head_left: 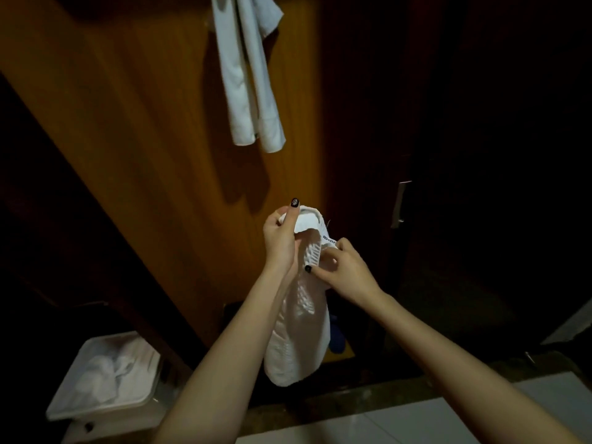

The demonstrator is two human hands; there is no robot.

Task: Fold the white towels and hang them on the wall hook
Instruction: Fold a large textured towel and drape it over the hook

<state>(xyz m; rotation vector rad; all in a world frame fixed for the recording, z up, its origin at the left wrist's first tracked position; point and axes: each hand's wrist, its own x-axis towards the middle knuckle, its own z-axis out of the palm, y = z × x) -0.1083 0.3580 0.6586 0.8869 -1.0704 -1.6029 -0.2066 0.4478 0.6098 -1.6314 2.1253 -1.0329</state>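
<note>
Left hand (280, 239) and right hand (349, 271) grip white towel (298, 341).

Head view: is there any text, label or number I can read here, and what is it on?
Tag on the held towel, by the right hand: a line of blue print, too small and blurred to read.
Hanging towel: no text visible.
Nothing else is readable.

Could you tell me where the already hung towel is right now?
In the head view, the hung towel drapes at top centre against the wooden panel, above the left hand gripping the second towel.
</note>
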